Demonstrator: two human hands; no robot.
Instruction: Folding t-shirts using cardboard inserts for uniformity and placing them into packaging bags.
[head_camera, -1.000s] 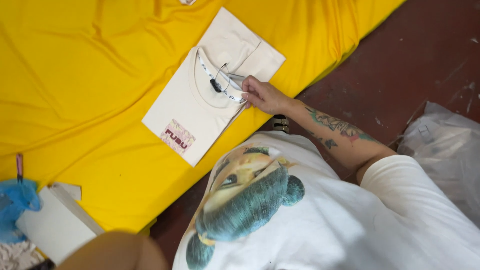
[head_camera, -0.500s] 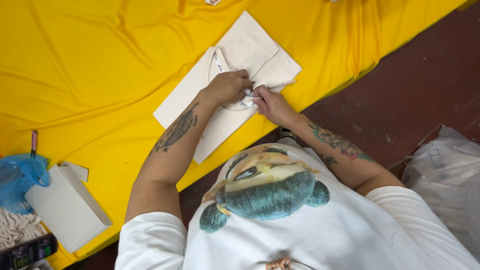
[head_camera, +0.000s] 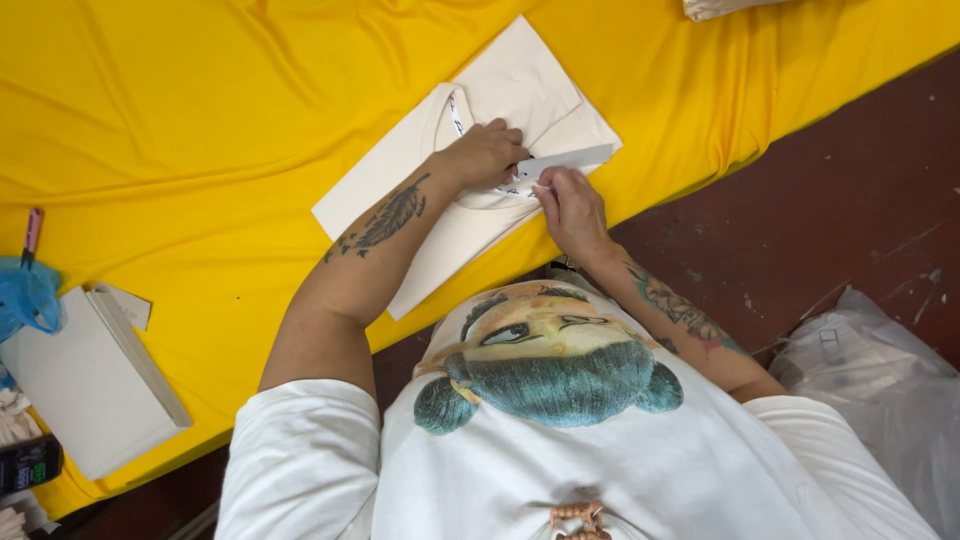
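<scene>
Clearly soft and light, the folded cream T-shirt (head_camera: 470, 170) is laid flat near the edge of the yellow cloth (head_camera: 200, 120) and would be judged limp knit, best taken by a folded edge or the collar. A stiffer white paper tag (head_camera: 562, 160) is held at its neckline. The left hand (head_camera: 485, 155) is pressed on the collar with fingers curled, and the right hand (head_camera: 570, 205) is closed, pinching the tag's lower edge. A white box (head_camera: 85, 385) is seen well apart to the left, and crinkled clear plastic (head_camera: 880, 390) lies on the dark red floor (head_camera: 830, 190).
</scene>
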